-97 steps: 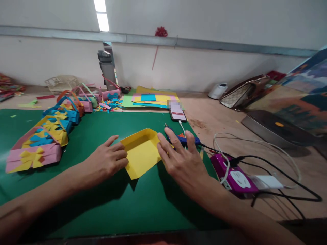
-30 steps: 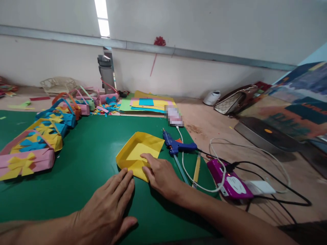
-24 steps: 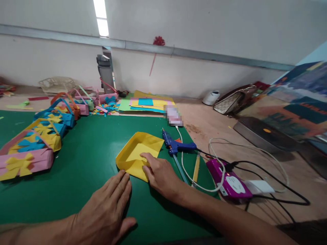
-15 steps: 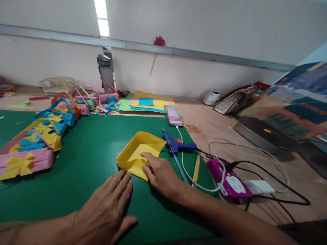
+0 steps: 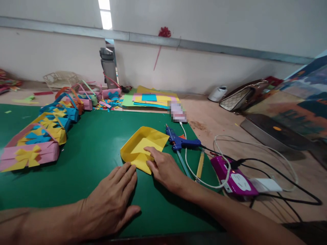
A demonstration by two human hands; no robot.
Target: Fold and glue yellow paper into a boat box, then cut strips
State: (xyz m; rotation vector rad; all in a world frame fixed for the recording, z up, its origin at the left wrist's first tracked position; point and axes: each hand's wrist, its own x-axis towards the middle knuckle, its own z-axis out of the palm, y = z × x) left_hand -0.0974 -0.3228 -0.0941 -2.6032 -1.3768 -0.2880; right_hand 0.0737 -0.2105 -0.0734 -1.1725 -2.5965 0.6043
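Note:
A partly folded yellow paper box (image 5: 135, 144) lies on the green table mat, with raised sides at the left and back and a pointed flap to the right. My right hand (image 5: 168, 170) pinches its near edge, index finger inside and thumb at the outer side. Flat on the mat, my left hand (image 5: 112, 200) has its fingers stretched out and its fingertips against the box's near left corner. A blue glue gun (image 5: 176, 141) with a clear glue stick lies just right of the box.
Small paper baskets with bows (image 5: 30, 154) line the left side. Coloured paper sheets (image 5: 150, 98) and a blurred phone (image 5: 178, 110) lie at the back. A purple power strip (image 5: 233, 178) with black and white cables sits at the right, near a yellow-handled strip (image 5: 200, 165).
The camera view has shifted slightly, so everything appears a little higher and further right. Both hands keep about the same places at the yellow paper box.

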